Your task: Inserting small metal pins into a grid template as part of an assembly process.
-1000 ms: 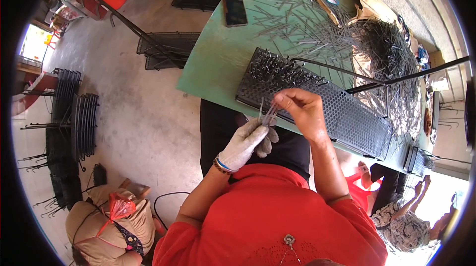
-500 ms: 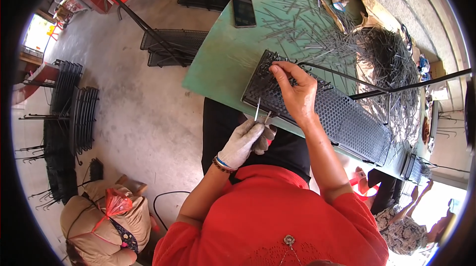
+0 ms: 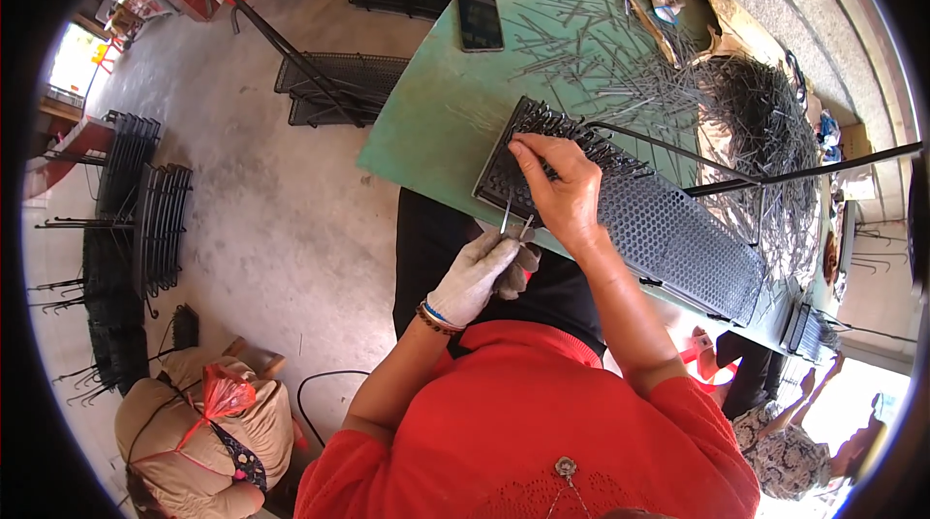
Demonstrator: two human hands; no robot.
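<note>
My left hand (image 3: 468,285), in a pale glove with dark fingers, is closed around a metal tool (image 3: 506,216) with two thin prongs pointing up. Most of that tool is hidden in the glove. Bare, my right hand (image 3: 567,192) pinches thumb and forefinger together over the far-left part of a black perforated metal panel (image 3: 668,233). Whatever lies between those fingertips is too small to make out. Black pin-like pieces (image 3: 554,122) stand in a dense cluster along that end of the panel, beside my right hand. The panel lies aslant on the green table's near edge.
On the green table (image 3: 426,117) are a phone (image 3: 480,20), scattered thin rods (image 3: 591,45) and a dark rod heap (image 3: 765,122). A black bar (image 3: 833,167) crosses at right. Black racks (image 3: 160,238) stand left. Other people are at lower left (image 3: 208,432) and lower right (image 3: 790,446).
My right hand has shifted slightly left and nearer to me over the panel, its fingertips still pinched. My left hand and its tool stay nearly in place.
</note>
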